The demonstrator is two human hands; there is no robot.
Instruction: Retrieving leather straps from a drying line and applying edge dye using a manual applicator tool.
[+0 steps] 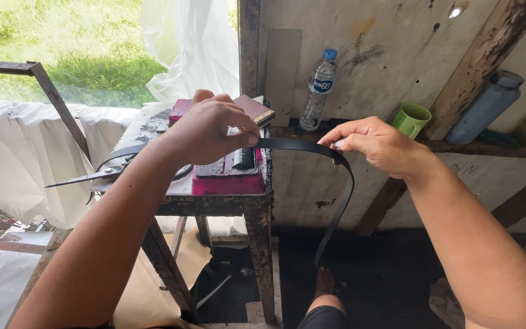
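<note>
Black strap [312, 146] pinched by both hands; plastic bottle [318, 90] seemingly near-empty.

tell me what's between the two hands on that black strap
In the head view, only a short taut stretch of the black strap spans the gap between the left hand and the right hand; behind it is the stained wall.

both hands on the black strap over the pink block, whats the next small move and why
Probably draw the black strap a little further through: the left hand pinches it above the pink block, the right hand holds the bend, and a long tail hangs down.
</note>
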